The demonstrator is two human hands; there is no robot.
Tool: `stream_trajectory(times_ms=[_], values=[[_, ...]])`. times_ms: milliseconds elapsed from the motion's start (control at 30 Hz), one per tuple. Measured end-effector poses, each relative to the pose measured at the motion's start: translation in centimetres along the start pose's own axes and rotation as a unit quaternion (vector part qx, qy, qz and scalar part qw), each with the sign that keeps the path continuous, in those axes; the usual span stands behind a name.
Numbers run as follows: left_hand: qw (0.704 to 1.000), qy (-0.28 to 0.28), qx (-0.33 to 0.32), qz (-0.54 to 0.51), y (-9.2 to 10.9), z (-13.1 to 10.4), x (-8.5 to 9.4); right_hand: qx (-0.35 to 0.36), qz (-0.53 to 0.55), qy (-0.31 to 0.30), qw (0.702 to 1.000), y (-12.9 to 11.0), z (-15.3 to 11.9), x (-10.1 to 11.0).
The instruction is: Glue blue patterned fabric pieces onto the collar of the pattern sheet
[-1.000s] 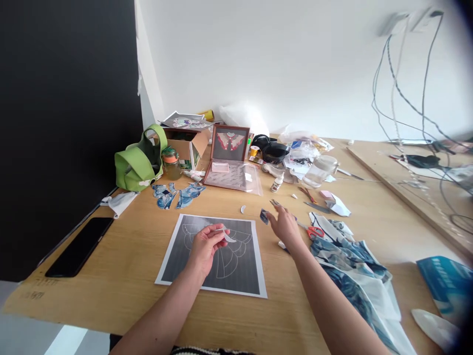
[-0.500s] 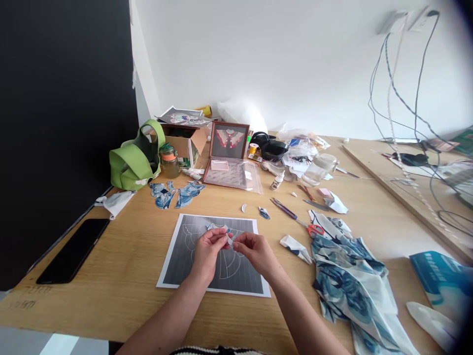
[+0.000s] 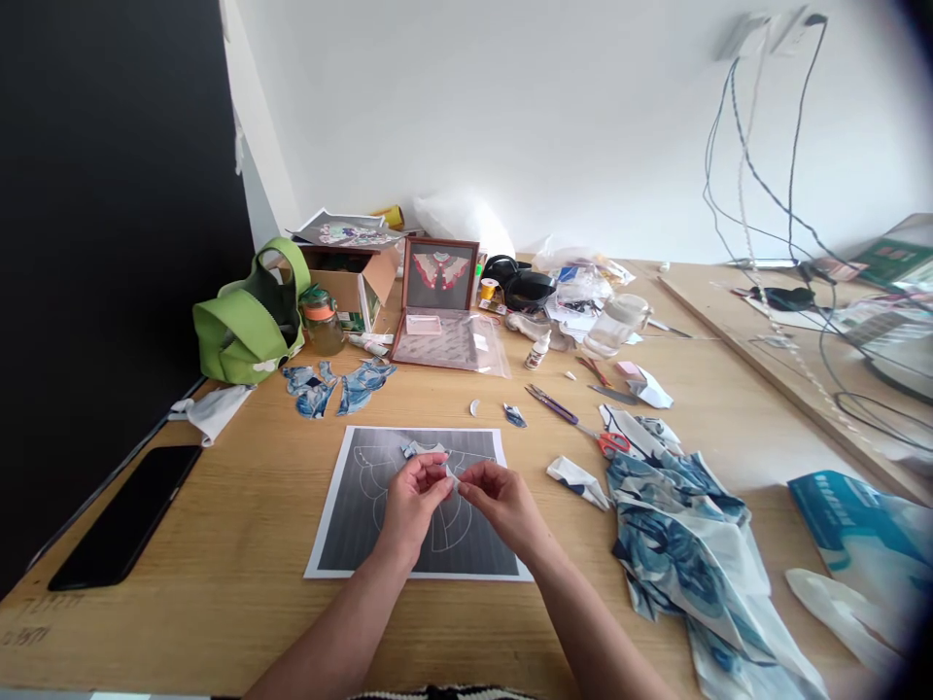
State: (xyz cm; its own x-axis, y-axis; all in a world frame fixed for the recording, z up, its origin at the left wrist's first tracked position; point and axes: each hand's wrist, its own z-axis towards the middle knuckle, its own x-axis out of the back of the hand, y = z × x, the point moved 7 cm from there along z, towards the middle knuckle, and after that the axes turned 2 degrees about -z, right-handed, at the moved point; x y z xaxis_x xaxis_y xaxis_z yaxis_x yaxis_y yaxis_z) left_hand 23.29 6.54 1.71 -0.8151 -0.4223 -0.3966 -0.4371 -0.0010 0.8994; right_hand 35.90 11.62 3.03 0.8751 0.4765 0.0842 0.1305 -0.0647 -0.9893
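The left hand [image 3: 408, 501] and the right hand [image 3: 502, 501] are meeting over the printed sheet [image 3: 335, 554], both sets of fingers narrowing to a pinch on a small pale piece [image 3: 451, 473] (its shape is hiding mostly behind the fingertips). A blue-and-white cutting [image 3: 421, 449] is lying on the sheet just beyond the left hand, at eleven o'clock from the pinch. Counting from that same pinch, a white crescent [image 3: 474, 407] is resting on the table [image 3: 240, 603] just past twelve, and a blue scrap [image 3: 514, 416] is lying between one and two. Purple-handled snips [image 3: 554, 402] are pointing away at two, orange-handled scissors [image 3: 612, 443] are sitting near three, and patterned fabric [image 3: 677, 549] is spreading out at half past three. A black phone [image 3: 125, 515] is lying near nine, while blue cut-outs [image 3: 361, 386] are grouping between ten and eleven
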Motion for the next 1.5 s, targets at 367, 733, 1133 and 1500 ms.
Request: stream_trajectory(times_ms=[367, 733, 1133, 1500], values=[[1.0, 0.006, 0.006, -0.001, -0.5, 0.2, 0.5, 0.16, -0.471, 0.192, 0.846, -0.6, -4.3, 8.2], [0.999, 0.01, 0.02, 0.027, -1.0, 0.3, 0.6, 0.21, -0.444, 0.291, 0.821, -0.7, -11.4, 13.1], [0.991, 0.012, -0.057, 0.122, -1.4, 0.2, 0.9, 0.179, -0.415, 0.233, 0.861, 2.0, -11.9, 10.8], [0.967, -0.039, -0.155, 0.2, 0.0, -0.7, -0.5, 0.063, -0.483, 0.095, 0.868, 2.5, -4.4, 10.6]])
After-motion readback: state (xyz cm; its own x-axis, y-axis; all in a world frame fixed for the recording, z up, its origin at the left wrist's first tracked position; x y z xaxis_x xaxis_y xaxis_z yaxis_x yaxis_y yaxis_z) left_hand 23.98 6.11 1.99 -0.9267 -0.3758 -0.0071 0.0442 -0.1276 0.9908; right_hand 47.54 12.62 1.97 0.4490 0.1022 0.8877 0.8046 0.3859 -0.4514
